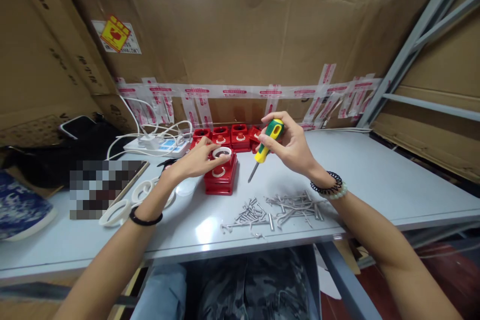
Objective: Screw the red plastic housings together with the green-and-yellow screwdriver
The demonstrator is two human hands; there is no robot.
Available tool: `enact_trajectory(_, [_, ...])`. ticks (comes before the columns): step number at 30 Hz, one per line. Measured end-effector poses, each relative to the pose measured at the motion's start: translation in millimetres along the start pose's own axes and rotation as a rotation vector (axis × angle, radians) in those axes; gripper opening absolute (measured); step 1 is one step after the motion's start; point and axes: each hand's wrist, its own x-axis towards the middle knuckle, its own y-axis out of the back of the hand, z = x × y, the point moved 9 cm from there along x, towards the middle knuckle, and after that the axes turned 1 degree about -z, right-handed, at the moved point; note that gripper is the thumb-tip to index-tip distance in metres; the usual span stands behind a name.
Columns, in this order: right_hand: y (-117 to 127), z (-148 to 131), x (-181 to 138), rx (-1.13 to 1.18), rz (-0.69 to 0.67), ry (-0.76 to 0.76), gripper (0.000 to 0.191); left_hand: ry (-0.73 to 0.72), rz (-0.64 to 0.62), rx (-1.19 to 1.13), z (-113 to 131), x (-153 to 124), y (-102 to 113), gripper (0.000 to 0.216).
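Observation:
My left hand (195, 161) pinches a white ring (222, 152) over the top of a red box-shaped part (221, 176) standing on the grey table (375, 180). My right hand (290, 145) is closed round a screwdriver (265, 149) with a green and yellow handle, held tilted with its metal tip pointing down-left, just right of the red part and above the table. A heap of metal screws (277, 209) lies near the front edge, under my right wrist.
More red parts (229, 136) line the back against the cardboard wall (240, 45). A white power strip (157, 146) with cables sits back left, several white rings (123, 207) lie front left, and a metal shelf frame (408, 45) stands at right.

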Motion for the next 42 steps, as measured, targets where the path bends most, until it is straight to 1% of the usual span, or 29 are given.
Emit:
enact_trajectory(2, [-5.0, 6.1, -0.9, 0.014, -0.046, -0.041, 0.032, -0.085, -0.056, -0.091, -1.3, -3.7, -1.3, 0.073])
enact_trajectory(5, [-13.2, 18.5, -3.4, 0.062, -0.118, -0.132, 0.034, -0.145, -0.213, -0.210, -4.7, -8.7, -9.1, 0.081])
enact_trajectory(7, [-16.9, 25.3, -5.3, 0.063, -0.147, -0.173, 0.035, -0.168, -0.249, -0.246, -4.8, -9.9, -10.0, 0.081])
enact_trajectory(8, [-17.9, 27.9, -6.0, 0.052, -0.155, -0.185, 0.035, -0.171, -0.236, -0.253, -4.7, -9.6, -9.0, 0.081])
enact_trajectory(10, [-19.2, 32.8, -6.8, 0.021, -0.167, -0.206, 0.035, -0.153, -0.167, -0.241, -5.1, -7.5, -6.1, 0.084])
enact_trajectory(13, [-18.2, 39.0, -6.3, -0.037, -0.168, -0.227, 0.034, -0.088, -0.061, -0.152, -7.0, -5.0, -5.5, 0.090])
enact_trajectory(15, [-16.0, 42.7, -5.3, -0.084, -0.156, -0.231, 0.033, -0.068, -0.035, -0.082, -5.9, -4.8, -8.2, 0.083])
enact_trajectory(18, [-14.8, 48.3, -4.3, -0.140, -0.152, -0.236, 0.032, -0.091, -0.029, -0.014, -0.1, -6.4, -11.8, 0.066])
enact_trajectory(23, [-18.1, 47.4, -3.6, -0.190, -0.166, -0.194, 0.027, -0.088, 0.031, 0.039, 5.8, -8.8, -9.3, 0.059])
enact_trajectory(26, [-20.0, 45.3, -4.4, -0.175, -0.170, -0.192, 0.027, -0.113, 0.008, 0.014, 10.0, -8.6, -12.2, 0.055])
enact_trajectory(29, [-20.6, 47.6, -6.0, -0.109, -0.169, -0.238, 0.030, -0.146, -0.045, -0.057, 13.2, -8.9, -15.8, 0.056])
enact_trajectory(33, [-20.0, 50.6, -7.0, -0.042, -0.169, -0.289, 0.035, -0.205, -0.091, -0.155, 18.3, -11.7, -15.4, 0.058])
enact_trajectory(37, [-16.3, 48.5, -5.9, -0.049, -0.152, -0.276, 0.036, -0.229, -0.128, -0.156, 20.1, -13.3, -16.2, 0.055])
enact_trajectory(42, [-12.9, 47.4, -5.3, -0.092, -0.134, -0.247, 0.035, -0.206, -0.128, -0.136, 16.1, -11.5, -17.3, 0.058])
